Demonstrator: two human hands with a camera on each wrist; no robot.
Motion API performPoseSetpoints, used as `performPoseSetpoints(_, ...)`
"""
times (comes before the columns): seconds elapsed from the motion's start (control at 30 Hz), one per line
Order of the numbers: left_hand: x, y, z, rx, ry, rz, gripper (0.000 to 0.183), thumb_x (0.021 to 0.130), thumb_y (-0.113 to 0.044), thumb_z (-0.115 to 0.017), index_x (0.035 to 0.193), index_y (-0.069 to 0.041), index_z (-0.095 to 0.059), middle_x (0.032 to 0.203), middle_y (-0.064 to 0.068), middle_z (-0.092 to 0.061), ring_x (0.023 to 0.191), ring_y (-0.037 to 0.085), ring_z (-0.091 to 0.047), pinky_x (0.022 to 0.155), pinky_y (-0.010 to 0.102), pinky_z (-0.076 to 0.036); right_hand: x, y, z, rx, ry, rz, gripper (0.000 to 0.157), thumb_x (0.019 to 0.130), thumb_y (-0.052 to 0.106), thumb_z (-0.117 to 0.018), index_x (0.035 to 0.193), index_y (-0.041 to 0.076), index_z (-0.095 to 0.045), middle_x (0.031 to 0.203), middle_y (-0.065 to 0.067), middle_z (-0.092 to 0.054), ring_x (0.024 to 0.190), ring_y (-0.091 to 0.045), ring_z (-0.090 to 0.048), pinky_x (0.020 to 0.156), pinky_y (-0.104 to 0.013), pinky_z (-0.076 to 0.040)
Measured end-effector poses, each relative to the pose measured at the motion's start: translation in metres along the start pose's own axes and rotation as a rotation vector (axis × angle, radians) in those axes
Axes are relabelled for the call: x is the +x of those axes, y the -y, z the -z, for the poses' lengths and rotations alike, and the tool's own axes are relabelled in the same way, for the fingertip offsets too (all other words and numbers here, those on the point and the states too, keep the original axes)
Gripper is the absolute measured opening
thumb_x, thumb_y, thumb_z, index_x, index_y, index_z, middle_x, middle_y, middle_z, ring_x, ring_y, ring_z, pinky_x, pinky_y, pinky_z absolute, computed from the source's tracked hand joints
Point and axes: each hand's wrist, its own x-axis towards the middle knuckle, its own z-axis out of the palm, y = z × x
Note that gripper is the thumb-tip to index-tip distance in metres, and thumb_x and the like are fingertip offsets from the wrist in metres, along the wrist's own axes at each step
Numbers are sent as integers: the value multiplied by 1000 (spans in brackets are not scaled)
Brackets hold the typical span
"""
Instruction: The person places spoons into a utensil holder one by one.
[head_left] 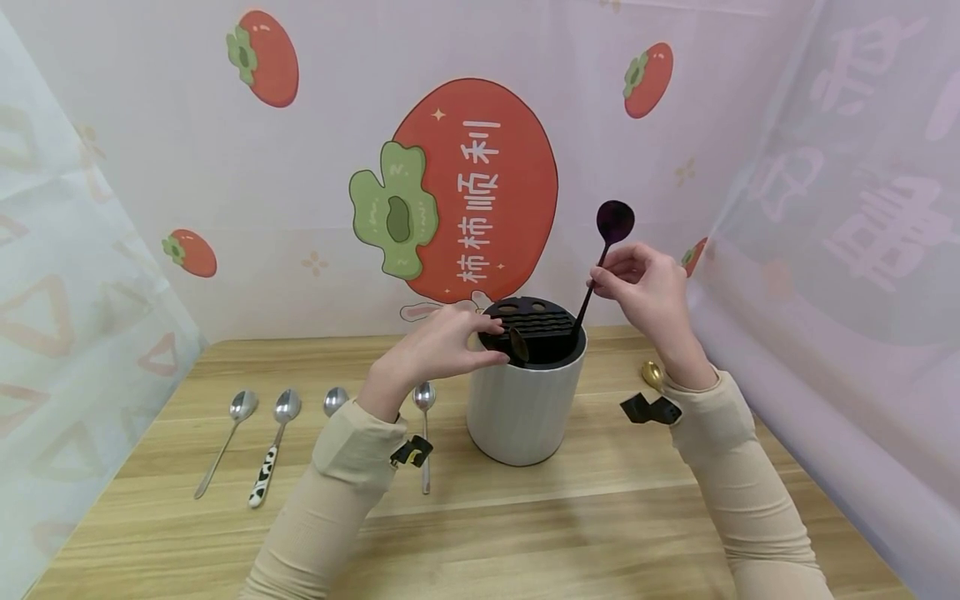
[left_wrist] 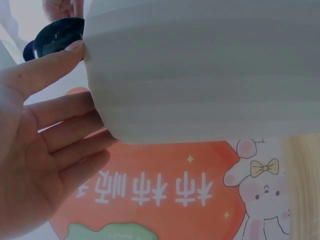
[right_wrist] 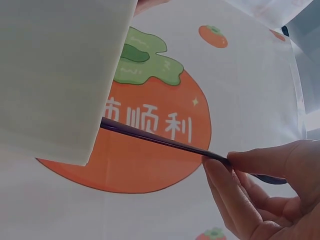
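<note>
A dark purple round-bowled spoon (head_left: 615, 222) stands tilted, bowl up, with its handle's lower end inside the utensil holder (head_left: 521, 417). My right hand (head_left: 648, 287) pinches its handle between thumb and fingertips, just below the bowl. The holder is a ribbed white cylinder with a black slotted top. At its left rim is my left hand (head_left: 442, 342), thumb and fingers spread and fairly straight. Between those fingertips a second dark spoon (head_left: 518, 345) shows its bowl above the holder's opening. In the left wrist view, some fingertips pass out of sight behind the holder's wall.
Left of the holder, several silver spoons lie on the wooden table (head_left: 480, 542), one with a black-and-white patterned handle (head_left: 262, 479). A gold spoon (head_left: 652, 375) lies to the right, partly hidden by the right wrist. A persimmon-printed cloth (head_left: 330, 100) hangs behind.
</note>
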Motion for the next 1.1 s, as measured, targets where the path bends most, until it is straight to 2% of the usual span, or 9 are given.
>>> performPoseSetpoints(0.17,0,0,0,3,-4,-4,43,83,-41,-70,118,-15,-68,115,-3,-68,110,16,-56,88,32,-50,-3,2,2,-54,-3,-3,23,82,15,-73,94,-3,-65,83,-15,-71,59,6,-64,60,-13,-52)
performPoseSetpoints(0.4,0,0,-1,5,-6,-10,43,83,-41,-70,118,-15,-68,114,-3,-68,108,15,-56,87,31,-50,-4,1,3,-52,-6,-28,19,80,15,-75,88,0,-67,72,2,-70,57,2,-65,59,-17,-54)
performPoseSetpoints(0.77,1,1,-1,3,-3,-7,43,83,-41,-70,118,-15,-68,115,-3,-68,109,15,-56,87,31,-50,-6,-2,4,-52,19,-62,21,80,20,-76,88,1,-71,75,-4,-73,58,-1,-67,59,-18,-54)
performPoseSetpoints(1.1,1,1,-1,2,1,7,44,83,-42,-70,119,-16,-68,116,-3,-67,107,14,-56,85,31,-51,-6,-2,4,-40,57,-80,19,79,20,-77,88,3,-74,72,-1,-73,57,-3,-67,59,-19,-55)
